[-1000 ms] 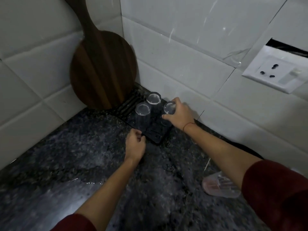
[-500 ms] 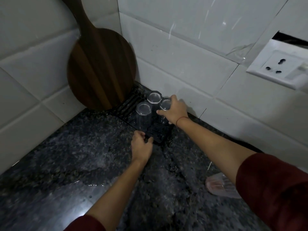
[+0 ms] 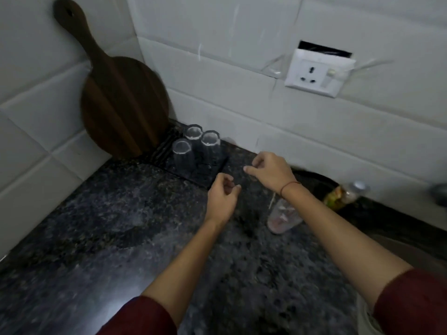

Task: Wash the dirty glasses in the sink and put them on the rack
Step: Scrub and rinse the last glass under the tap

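Observation:
Three clear glasses stand upside down on the black ribbed rack in the counter's back corner: one at the front left, one at the back, one at the right. My left hand hovers just in front of the rack's near corner, fingers loosely curled, holding nothing. My right hand hangs to the right of the rack, empty, fingers relaxed. A dirty glass with pinkish residue stands on the counter under my right forearm.
A round wooden cutting board leans against the tiled wall behind the rack. A wall socket sits on the right wall. A bottle lies by the sink edge at the right. The dark granite counter stretches to the left.
My right hand has let go of the third glass, which now stands on the rack. Both hands have pulled back from the rack toward the right.

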